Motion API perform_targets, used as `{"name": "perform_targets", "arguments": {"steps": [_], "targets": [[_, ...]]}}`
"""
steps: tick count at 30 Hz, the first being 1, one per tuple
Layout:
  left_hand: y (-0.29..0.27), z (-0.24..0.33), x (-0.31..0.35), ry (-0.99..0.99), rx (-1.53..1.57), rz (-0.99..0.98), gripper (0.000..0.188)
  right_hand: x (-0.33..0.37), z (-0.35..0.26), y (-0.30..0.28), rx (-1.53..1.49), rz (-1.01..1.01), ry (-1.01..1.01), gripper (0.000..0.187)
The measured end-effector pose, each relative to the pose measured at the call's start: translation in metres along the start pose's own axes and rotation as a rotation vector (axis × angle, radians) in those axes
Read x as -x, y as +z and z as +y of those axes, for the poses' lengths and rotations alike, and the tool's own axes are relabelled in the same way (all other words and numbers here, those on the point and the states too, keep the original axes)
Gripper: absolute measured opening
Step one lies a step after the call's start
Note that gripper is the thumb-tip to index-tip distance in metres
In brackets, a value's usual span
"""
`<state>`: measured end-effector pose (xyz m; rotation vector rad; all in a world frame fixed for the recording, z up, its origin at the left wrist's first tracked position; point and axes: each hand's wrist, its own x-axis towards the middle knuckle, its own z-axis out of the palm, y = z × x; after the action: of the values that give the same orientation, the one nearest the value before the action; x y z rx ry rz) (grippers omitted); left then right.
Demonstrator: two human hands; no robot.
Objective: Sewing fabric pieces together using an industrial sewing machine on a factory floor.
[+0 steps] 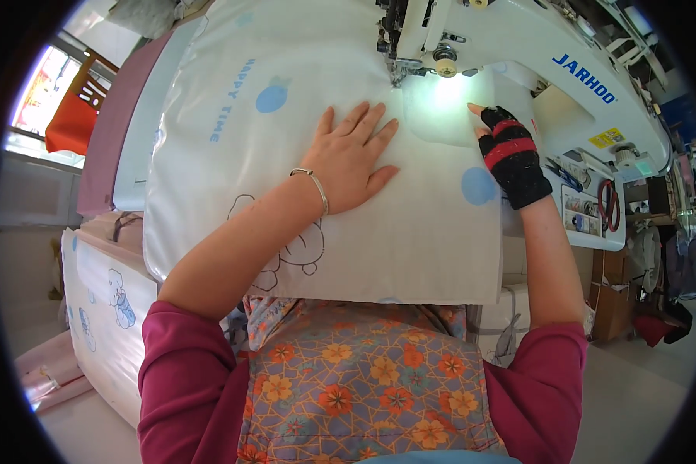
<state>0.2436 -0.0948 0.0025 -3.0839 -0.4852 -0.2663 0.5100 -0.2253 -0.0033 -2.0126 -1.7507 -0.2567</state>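
Left hand (353, 158) lies flat, fingers spread apart, palm down on a white quilted fabric (286, 124) printed with blue dots and cartoon bears. It grips nothing; it only presses the cloth to the table. A thin bangle (315, 185) circles the wrist.

Right hand (506, 151) wears a black fingerless glove with red stripes. It rests on the fabric's right edge, fingers extended and close together, fingertips pointing toward the lit area; it pinches nothing that can be seen.

Just ahead of both hands, between their fingertips, stands the needle and presser foot (398, 71) of a white sewing machine (541, 54), whose body arches over and beyond the right hand. A bright lamp glare on the cloth sits just left of the right fingertips.

The fabric runs from under the foot back toward the person, covering the table and ending at a straight edge near the body. More of the same printed material (108, 301) is stacked low beside the left elbow. Scissors (609, 205) lie on the table just beyond the right wrist.

Judging from this, sewing looks underway: the cloth sits under the foot, but any finished seam is too faint to see, so how much remains is unclear.
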Motion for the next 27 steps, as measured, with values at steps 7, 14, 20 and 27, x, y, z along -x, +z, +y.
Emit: {"name": "perform_targets", "arguments": {"steps": [7,14,20,27], "targets": [[0.001,0.01,0.006,-0.098,-0.001,-0.027,0.061,-0.008,-0.084,0.0,0.007,-0.178,-0.269,0.031],[-0.004,-0.014,-0.001,0.008,0.029,0.023,0.062,-0.011,-0.073,0.006,-0.143,-0.123,-0.392,0.045],[-0.004,0.005,0.002,-0.023,0.025,-0.068,0.065,-0.017,-0.065,0.016,-0.157,-0.078,-0.407,0.05],[-0.006,-0.003,-0.007,-0.024,0.029,-0.13,0.068,-0.023,-0.066,0.011,-0.089,-0.141,-0.343,0.044]]}}
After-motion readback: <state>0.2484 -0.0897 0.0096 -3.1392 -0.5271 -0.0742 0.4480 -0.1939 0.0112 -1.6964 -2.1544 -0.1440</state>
